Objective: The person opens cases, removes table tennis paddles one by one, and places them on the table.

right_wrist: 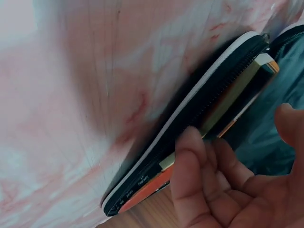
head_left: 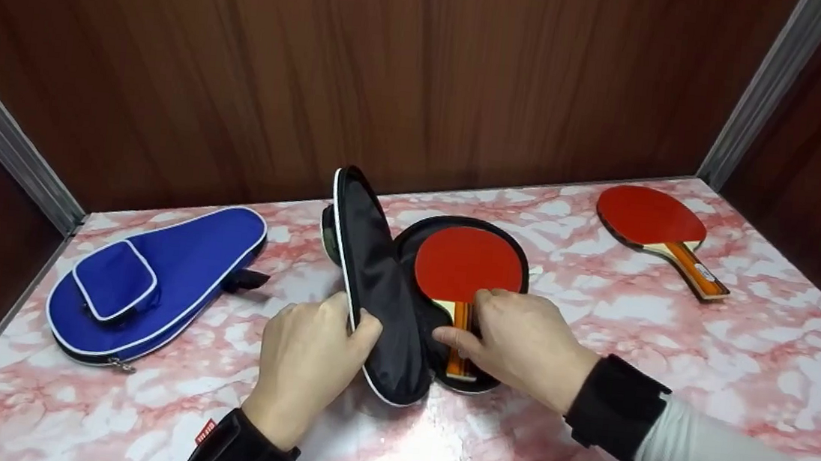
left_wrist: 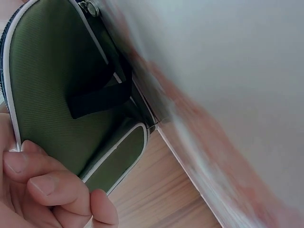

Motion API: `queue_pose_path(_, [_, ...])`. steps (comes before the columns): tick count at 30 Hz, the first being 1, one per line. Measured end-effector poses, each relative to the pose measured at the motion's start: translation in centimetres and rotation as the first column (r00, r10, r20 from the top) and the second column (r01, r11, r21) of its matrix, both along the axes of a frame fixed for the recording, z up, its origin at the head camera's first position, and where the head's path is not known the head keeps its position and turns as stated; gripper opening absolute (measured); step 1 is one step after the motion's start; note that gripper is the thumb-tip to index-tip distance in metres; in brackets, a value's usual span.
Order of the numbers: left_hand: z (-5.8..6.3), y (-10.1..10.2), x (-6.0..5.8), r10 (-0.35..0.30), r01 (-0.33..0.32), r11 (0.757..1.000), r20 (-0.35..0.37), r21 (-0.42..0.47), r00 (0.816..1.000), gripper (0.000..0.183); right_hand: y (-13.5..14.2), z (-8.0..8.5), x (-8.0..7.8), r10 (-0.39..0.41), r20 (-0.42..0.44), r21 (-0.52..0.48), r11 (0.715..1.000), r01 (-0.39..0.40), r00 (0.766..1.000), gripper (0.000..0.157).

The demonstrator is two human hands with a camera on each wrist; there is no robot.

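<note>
A table tennis bat case (head_left: 369,264) lies unfolded on the table, black inside and edged in white, its lid raised. The left wrist view shows its green outer face (left_wrist: 52,71), with a black strap (left_wrist: 99,99) and small pocket. My left hand (head_left: 312,349) grips the lid's edge, thumb inside, fingers on the green outside. In the case's right half lies a red table tennis bat (head_left: 469,262), handle toward me. Over its handle is my right hand (head_left: 528,340), fingers bent loosely beside the handle and case rim, thumb spread apart from them.
To the left lies a blue bat case (head_left: 181,261) with white piping and a small pocket. A second red bat (head_left: 653,216) rests at the back right. Brown wood-look panels (head_left: 425,74) stand behind and beside the marbled pink-and-white table (head_left: 669,361).
</note>
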State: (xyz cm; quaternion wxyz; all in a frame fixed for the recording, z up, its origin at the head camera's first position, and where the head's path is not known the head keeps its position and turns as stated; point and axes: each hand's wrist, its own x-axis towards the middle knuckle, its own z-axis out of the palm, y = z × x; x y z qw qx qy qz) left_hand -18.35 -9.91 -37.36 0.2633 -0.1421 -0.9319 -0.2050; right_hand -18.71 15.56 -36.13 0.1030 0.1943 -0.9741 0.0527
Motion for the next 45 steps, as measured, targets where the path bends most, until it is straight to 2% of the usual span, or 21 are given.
queue_pose_path(4, [0.0, 0.1, 0.0, -0.001, 0.001, 1.0, 0.01, 0.002, 1.0, 0.034, -0.1, -0.5, 0.0, -0.032, -0.001, 0.006, 0.999, 0.032, 0.999, 0.064])
queue_pose_path(12, [0.1, 0.1, -0.1, 0.0, 0.0, 1.0, 0.015, -0.003, 1.0, 0.034, -0.2, -0.5, -0.3, -0.114, 0.132, 0.066, 0.992, 0.106, 0.985, 0.072])
queue_pose_path(17, [-0.1, 0.0, 0.0, 0.002, -0.002, 1.0, 0.015, 0.002, 1.0, 0.035, -0.3, -0.3, -0.6, -0.126, 0.235, 0.072, 0.991, 0.112, 0.964, 0.06])
queue_pose_path(20, [0.0, 0.1, 0.1, -0.004, 0.004, 1.0, 0.013, 0.006, 1.0, 0.034, -0.2, -0.4, -0.7, -0.132, 0.25, 0.074, 0.99, 0.117, 0.959, 0.051])
queue_pose_path(26, [0.0, 0.3, 0.2, -0.015, 0.015, 1.0, 0.022, 0.0, 1.0, 0.032, 0.0, -1.2, -0.9, -0.134, 0.134, 0.051, 0.99, 0.128, 0.982, 0.04])
queue_pose_path(31, [-0.1, 0.3, 0.2, -0.018, 0.017, 1.0, -0.011, -0.014, 1.0, 0.032, 0.3, -1.8, -1.0, -0.128, 0.028, 0.012, 0.992, 0.128, 0.991, 0.034])
queue_pose_path(37, [-0.1, 0.3, 0.2, -0.017, 0.017, 1.0, -0.007, -0.01, 1.0, 0.032, 0.9, -2.2, -1.2, -0.134, -0.059, -0.029, 0.991, 0.133, 0.989, 0.03])
queue_pose_path(45, [0.0, 0.5, 0.3, -0.024, 0.024, 1.0, -0.002, -0.013, 1.0, 0.031, 1.2, -3.3, -1.0, -0.089, -0.19, -0.004, 0.996, 0.089, 0.978, 0.033])
